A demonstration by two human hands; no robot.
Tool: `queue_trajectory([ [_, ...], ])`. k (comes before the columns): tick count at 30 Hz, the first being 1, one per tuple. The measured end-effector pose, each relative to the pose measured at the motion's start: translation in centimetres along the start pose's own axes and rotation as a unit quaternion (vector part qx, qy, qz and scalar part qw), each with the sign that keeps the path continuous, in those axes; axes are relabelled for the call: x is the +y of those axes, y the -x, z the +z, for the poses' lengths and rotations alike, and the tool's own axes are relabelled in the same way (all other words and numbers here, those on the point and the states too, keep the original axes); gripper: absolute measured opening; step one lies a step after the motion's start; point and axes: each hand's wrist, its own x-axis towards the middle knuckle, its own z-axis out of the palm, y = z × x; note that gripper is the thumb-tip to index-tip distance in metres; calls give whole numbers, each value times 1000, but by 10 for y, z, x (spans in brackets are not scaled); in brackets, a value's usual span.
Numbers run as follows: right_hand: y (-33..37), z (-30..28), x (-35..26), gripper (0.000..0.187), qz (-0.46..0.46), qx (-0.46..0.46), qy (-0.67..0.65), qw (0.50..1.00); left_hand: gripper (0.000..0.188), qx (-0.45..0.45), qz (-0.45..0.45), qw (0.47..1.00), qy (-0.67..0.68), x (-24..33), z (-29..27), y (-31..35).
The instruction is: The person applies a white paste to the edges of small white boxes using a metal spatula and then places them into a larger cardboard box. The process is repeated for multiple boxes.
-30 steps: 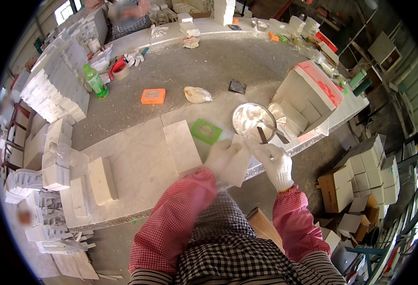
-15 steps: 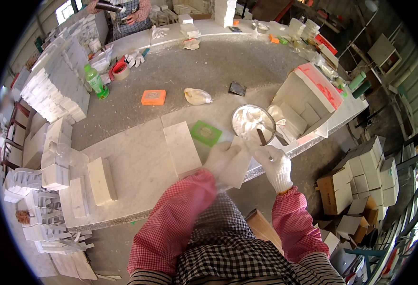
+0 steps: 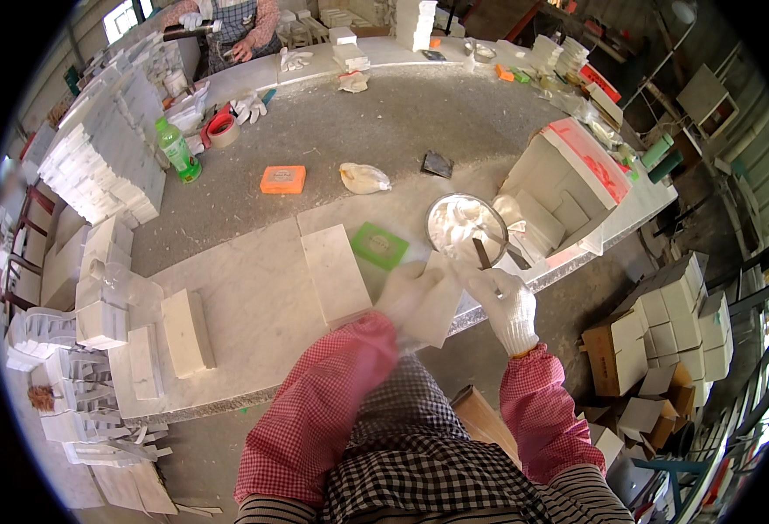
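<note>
My left hand [image 3: 405, 294], in a white glove, is closed on the edge of a thin white tile [image 3: 439, 310], held tilted over the front edge of the bench. In my gloved right hand [image 3: 509, 310] is a putty knife, its dark blade [image 3: 481, 253] pointing up toward a round metal bowl [image 3: 429, 229] of white paste. The right fingertips are close to the tile's right edge; whether they touch it I cannot tell. Left of my left hand lies another white tile [image 3: 336, 271], with a green block [image 3: 379, 245] beside it.
Behind the bowl stands an open box [image 3: 537, 166] holding white pieces. An orange block [image 3: 282, 179], a cloth bundle [image 3: 364, 177] and a dark square pad [image 3: 437, 163] lie farther back. At left are a green bottle [image 3: 177, 150] and stacked tiles [image 3: 96, 162]. Across the bench stands a co-worker [image 3: 243, 35].
My hands, the tile and the putty knife stay almost in place. Across the bench, the co-worker's gloved hand and dark cylinder have shifted slightly downward.
</note>
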Motion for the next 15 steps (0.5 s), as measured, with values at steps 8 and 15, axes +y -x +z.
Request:
queue_trajectory([
  [8,0,4,10,31,-7,13,6,1000,28,-5,-16,1000,16,13,3,10],
  [15,1,2,4,30,5,7,-5,1000,27,-9,-5,1000,8,8,2,6],
])
